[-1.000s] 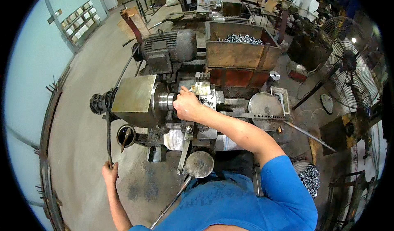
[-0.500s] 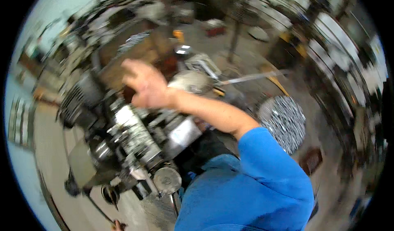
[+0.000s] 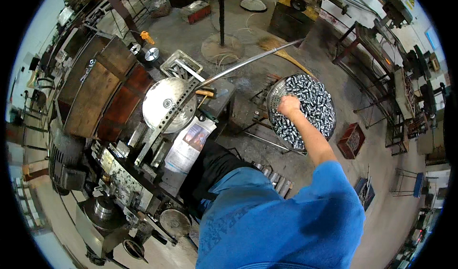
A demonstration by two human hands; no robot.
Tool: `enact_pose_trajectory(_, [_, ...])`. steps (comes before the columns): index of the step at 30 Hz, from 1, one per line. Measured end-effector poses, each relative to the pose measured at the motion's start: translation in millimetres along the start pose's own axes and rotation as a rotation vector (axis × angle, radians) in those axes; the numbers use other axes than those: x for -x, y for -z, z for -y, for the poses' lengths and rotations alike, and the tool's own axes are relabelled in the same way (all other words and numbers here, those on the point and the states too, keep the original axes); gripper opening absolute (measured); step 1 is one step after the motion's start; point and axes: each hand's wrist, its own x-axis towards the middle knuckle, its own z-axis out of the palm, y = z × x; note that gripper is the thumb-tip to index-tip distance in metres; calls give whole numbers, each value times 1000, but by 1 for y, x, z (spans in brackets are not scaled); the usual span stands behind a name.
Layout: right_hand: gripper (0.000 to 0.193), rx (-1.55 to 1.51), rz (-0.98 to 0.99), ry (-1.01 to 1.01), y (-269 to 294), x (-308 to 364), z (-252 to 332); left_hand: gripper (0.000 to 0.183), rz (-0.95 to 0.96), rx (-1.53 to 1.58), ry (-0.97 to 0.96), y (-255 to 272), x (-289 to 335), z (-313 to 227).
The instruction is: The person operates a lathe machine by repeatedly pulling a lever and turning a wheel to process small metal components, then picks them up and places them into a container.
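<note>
My right hand (image 3: 289, 106) is over the left part of a round perforated metal pan (image 3: 275, 96). Its fingers are curled closed, and what they hold, if anything, is hidden. Small shiny metal cylinders (image 3: 312, 104) fill most of the pan, piled beside and under my hand. My left hand is not in view. At my left stands a greasy machine (image 3: 125, 176) with a handwheel (image 3: 133, 249) low at its near end. A perforated metal bar (image 3: 164, 126) crosses over a round metal lid-like disc (image 3: 168, 104) beside the machine.
A long metal rod (image 3: 253, 64) reaches out from the bar toward the pan. A broom (image 3: 282, 52) lies behind the pan, a red crate (image 3: 351, 141) stands to its right. A fan stand (image 3: 222, 25) rises farther back. A printed sheet (image 3: 190, 145) lies near my lap.
My right hand has swung from above the machine at the left to the pan at the right. The view has turned, and the hand at the lower left edge has gone out of sight.
</note>
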Motion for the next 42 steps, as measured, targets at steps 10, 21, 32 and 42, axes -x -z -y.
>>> enact_pose_trajectory(10, [32,236,-54,190,-11,-45,16,38,-63,236,-114,16,-15,25])
enact_pose_trajectory(21, [36,-104,-268,64,-67,-86,-4,28,-233,176,-211,21,-30,41])
enact_pose_trajectory(32, [42,-463,8,-142,-25,-62,34,31,-204,210,-271,29,-26,52])
enact_pose_trajectory(42, [39,-340,22,-9,-23,-62,40,30,-186,175,-319,22,-18,41])
